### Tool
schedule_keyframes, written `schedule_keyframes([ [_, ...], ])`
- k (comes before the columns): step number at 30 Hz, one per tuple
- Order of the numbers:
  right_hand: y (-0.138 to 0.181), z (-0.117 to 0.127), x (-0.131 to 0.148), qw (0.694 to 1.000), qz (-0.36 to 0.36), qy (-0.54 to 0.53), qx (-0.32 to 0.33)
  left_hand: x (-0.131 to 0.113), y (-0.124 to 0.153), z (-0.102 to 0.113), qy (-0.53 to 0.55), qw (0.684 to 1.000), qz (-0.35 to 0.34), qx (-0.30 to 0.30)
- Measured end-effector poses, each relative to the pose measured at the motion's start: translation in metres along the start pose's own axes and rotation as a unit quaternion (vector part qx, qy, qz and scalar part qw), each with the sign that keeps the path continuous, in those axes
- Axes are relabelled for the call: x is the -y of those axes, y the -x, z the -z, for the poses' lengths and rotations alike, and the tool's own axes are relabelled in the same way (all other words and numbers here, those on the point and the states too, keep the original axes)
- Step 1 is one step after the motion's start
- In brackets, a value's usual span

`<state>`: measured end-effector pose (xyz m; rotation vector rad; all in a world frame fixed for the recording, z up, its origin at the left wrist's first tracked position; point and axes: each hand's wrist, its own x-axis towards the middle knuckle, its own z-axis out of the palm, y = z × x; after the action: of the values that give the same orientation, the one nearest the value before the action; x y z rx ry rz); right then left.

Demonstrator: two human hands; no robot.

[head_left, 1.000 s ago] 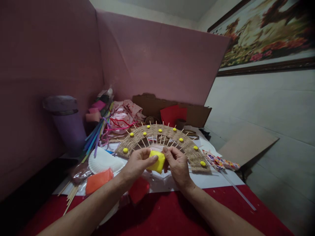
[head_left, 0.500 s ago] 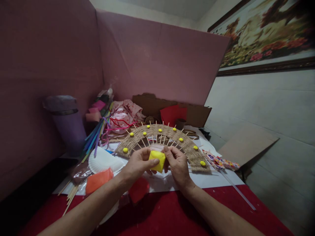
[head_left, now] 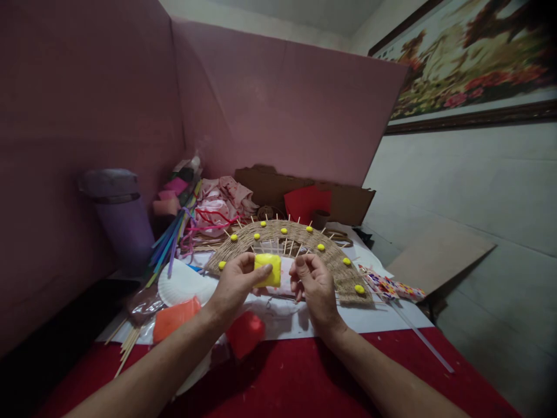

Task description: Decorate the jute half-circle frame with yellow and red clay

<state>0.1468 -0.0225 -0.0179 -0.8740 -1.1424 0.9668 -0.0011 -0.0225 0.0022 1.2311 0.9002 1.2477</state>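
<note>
My left hand grips a yellow block of soft clay in clear film, its thumb pressed across the face. Just right of it, apart from the block, my right hand has thumb and fingertips pinched together; anything between them is too small to make out. Behind both hands lies a fan-shaped arch woven of brown twine on thin sticks, dotted with several yellow clay discs. Part of the arch is hidden by my hands.
Orange clay and red clay packs lie near my left forearm, beside a white paper plate. Pipe cleaners lean near a purple cup-like container. Floral-patterned material and a clear stick lie at right.
My right hand has come away from the yellow clay and moved slightly right. My left hand has shifted the block a little left and turned it more level.
</note>
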Motion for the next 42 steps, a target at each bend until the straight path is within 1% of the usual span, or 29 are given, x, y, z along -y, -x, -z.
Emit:
schedule_keyframes([
  [5, 0.0, 0.0, -0.001, 1.0, 0.002, 0.002, -0.005, 0.0, 0.001, 0.0, 0.021, 1.0, -0.003, -0.018],
  [9, 0.0, 0.0, 0.0, 1.0, 0.004, 0.001, 0.003, -0.001, 0.0, 0.0, 0.025, 0.999, -0.009, -0.029],
  [16, 0.005, -0.002, 0.0, 0.999, 0.035, 0.018, 0.025, 0.0, 0.001, -0.002, 0.002, 1.0, -0.018, -0.005],
  [23, 0.006, -0.001, -0.001, 0.998, 0.041, 0.017, 0.039, 0.003, 0.0, -0.003, -0.025, 0.999, 0.006, 0.024],
  [27, 0.006, -0.001, -0.002, 0.998, 0.043, 0.012, 0.041, 0.001, 0.001, -0.003, -0.026, 1.0, 0.003, 0.015],
  [29, 0.006, 0.0, -0.003, 0.998, 0.046, 0.016, 0.04, -0.001, 0.001, -0.001, -0.021, 1.0, -0.009, 0.004],
  [31, 0.005, 0.0, -0.004, 0.998, 0.051, 0.023, 0.039, -0.003, -0.001, 0.003, -0.016, 0.999, -0.032, -0.02],
  [34, 0.004, 0.001, -0.005, 0.997, 0.058, 0.031, 0.037, -0.009, -0.009, 0.015, 0.013, 0.993, -0.079, -0.092],
  [36, 0.004, 0.002, -0.004, 0.997, 0.06, 0.035, 0.035, -0.015, -0.015, 0.026, 0.031, 0.982, -0.102, -0.153],
  [38, 0.005, 0.002, -0.003, 0.997, 0.061, 0.039, 0.035, -0.024, -0.023, 0.038, 0.018, 0.968, -0.134, -0.21],
  [40, 0.006, 0.002, -0.003, 0.996, 0.062, 0.043, 0.038, -0.035, -0.029, 0.051, 0.004, 0.957, -0.156, -0.243],
  [42, 0.007, 0.002, -0.002, 0.996, 0.063, 0.047, 0.044, -0.045, -0.035, 0.062, -0.014, 0.938, -0.191, -0.288],
])
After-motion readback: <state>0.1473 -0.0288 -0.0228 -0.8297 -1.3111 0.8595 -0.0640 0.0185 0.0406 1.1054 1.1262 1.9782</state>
